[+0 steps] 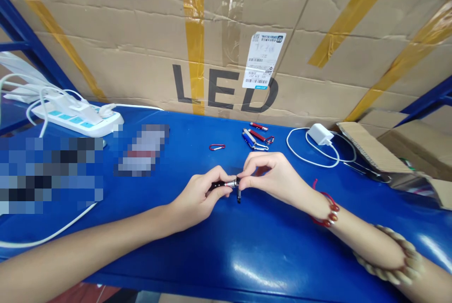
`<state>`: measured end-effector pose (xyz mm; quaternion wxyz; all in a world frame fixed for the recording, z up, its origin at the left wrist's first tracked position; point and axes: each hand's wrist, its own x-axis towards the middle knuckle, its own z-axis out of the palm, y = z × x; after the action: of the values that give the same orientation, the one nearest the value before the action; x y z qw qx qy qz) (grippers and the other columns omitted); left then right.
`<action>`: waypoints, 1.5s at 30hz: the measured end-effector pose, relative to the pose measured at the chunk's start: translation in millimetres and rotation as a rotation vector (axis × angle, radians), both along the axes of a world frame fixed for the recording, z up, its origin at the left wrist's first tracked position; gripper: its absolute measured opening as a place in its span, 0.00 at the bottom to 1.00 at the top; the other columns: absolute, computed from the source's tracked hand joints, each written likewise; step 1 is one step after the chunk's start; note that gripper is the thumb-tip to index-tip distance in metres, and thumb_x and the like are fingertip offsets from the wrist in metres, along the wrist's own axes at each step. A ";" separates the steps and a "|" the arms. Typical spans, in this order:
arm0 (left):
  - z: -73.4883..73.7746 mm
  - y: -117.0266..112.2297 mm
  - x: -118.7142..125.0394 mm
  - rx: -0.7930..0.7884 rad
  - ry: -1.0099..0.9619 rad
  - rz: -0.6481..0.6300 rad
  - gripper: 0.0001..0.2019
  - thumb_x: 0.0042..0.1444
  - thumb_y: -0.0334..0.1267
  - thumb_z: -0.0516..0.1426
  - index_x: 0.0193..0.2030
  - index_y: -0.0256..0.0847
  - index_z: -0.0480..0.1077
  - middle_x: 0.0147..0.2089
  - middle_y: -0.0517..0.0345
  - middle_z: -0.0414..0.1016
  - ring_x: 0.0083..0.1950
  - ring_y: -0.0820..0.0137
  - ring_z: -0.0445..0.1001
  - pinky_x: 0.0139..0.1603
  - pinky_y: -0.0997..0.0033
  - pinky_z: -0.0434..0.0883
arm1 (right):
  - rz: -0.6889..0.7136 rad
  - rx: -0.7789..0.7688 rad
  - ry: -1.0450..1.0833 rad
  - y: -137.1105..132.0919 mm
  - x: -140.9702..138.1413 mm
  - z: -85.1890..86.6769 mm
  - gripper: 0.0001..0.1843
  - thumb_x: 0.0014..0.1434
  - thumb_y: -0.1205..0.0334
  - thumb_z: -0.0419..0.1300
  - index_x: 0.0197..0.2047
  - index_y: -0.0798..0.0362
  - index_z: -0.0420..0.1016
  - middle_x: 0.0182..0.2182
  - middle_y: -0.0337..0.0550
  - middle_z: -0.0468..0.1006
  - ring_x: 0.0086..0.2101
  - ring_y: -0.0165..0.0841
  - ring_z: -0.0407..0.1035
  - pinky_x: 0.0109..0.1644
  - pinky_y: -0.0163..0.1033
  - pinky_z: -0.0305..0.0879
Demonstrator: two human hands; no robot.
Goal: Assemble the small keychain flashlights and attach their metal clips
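My left hand (pixel 206 194) is closed round a small black flashlight (pixel 219 184) with a silvery, label-marked end pointing right. At that end, my right hand (pixel 263 176) pinches a black carabiner clip (pixel 239 194), part of which hangs below the fingertips. Whether the clip is joined to the flashlight is hidden by the fingers. Beyond my hands lie a loose red carabiner (pixel 217 147), a blue flashlight (pixel 248 139) with a silver clip, a red flashlight (pixel 257 135) with a red clip, and a short red tube (pixel 259 126).
A big cardboard box (pixel 141 34) marked LED stands along the back of the blue table (pixel 226 256). At left are a white power strip (pixel 88 126) and blurred-out items. A white charger (pixel 320 134) with a looped cable and a cardboard flap (pixel 370 145) lie at right.
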<state>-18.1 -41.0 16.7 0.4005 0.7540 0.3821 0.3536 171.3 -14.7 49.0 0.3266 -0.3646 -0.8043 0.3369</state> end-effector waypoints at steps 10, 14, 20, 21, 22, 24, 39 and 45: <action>-2.3 -0.6 0.6 0.086 -0.013 0.054 0.05 0.55 0.34 0.51 0.35 0.38 0.67 0.33 0.58 0.76 0.31 0.73 0.74 0.30 0.80 0.69 | 0.008 -0.101 0.033 -4.8 -5.6 -4.0 0.14 0.52 0.57 0.61 0.20 0.55 0.67 0.23 0.38 0.71 0.25 0.27 0.65 0.28 0.32 0.61; 0.7 1.2 1.2 0.121 0.047 0.061 0.10 0.57 0.34 0.50 0.43 0.40 0.69 0.37 0.57 0.76 0.36 0.71 0.75 0.34 0.79 0.70 | 0.022 -0.270 0.105 -2.5 -6.2 -10.9 0.16 0.52 0.53 0.60 0.22 0.56 0.66 0.23 0.39 0.72 0.23 0.25 0.65 0.26 0.31 0.63; 6.7 4.7 2.2 0.144 0.086 0.084 0.11 0.58 0.35 0.50 0.44 0.40 0.71 0.33 0.57 0.76 0.33 0.71 0.74 0.35 0.76 0.70 | -0.008 -0.324 0.125 3.3 -4.2 -10.8 0.17 0.49 0.50 0.61 0.27 0.56 0.65 0.25 0.39 0.72 0.24 0.26 0.66 0.25 0.31 0.66; 7.4 5.4 2.7 0.152 0.087 0.094 0.12 0.58 0.35 0.50 0.44 0.39 0.70 0.33 0.57 0.77 0.33 0.71 0.74 0.35 0.76 0.70 | -0.028 -0.271 0.121 3.1 -3.4 -8.3 0.16 0.49 0.51 0.62 0.31 0.55 0.65 0.28 0.40 0.72 0.26 0.27 0.67 0.25 0.31 0.67; 8.2 6.2 3.4 0.165 0.089 0.106 0.12 0.57 0.36 0.50 0.44 0.39 0.70 0.33 0.57 0.77 0.33 0.71 0.74 0.34 0.76 0.70 | -0.033 -0.212 0.114 2.2 -2.7 -5.1 0.16 0.50 0.52 0.61 0.35 0.55 0.65 0.32 0.41 0.72 0.30 0.29 0.68 0.28 0.32 0.68; 11.0 7.9 5.4 0.197 0.092 0.132 0.11 0.57 0.36 0.50 0.43 0.39 0.71 0.31 0.58 0.76 0.31 0.71 0.73 0.33 0.76 0.70 | 0.012 -0.114 0.085 -1.2 -2.0 2.9 0.16 0.56 0.56 0.57 0.46 0.53 0.63 0.40 0.45 0.70 0.39 0.31 0.68 0.37 0.35 0.69; 32.2 12.9 35.6 0.285 0.069 0.026 0.06 0.56 0.28 0.47 0.39 0.40 0.58 0.41 0.55 0.62 0.37 0.71 0.68 0.39 0.69 0.69 | 0.112 -0.284 -0.099 3.4 -8.2 13.5 0.23 0.63 0.47 0.39 0.39 0.56 0.66 0.17 0.32 0.61 0.12 0.22 0.56 0.14 0.27 0.53; 22.3 17.7 33.6 0.046 -0.029 -0.089 0.17 0.56 0.31 0.49 0.49 0.42 0.45 0.40 0.56 0.59 0.37 0.71 0.65 0.40 0.67 0.66 | 0.091 -0.345 -0.107 15.4 -5.6 -3.0 0.28 0.60 0.42 0.41 0.23 0.57 0.63 0.16 0.33 0.56 0.16 0.22 0.52 0.17 0.27 0.49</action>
<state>15.4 -23.3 39.1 0.4039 0.7740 0.3340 0.3553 165.7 0.7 46.0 0.2003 -0.3957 -0.7666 0.4644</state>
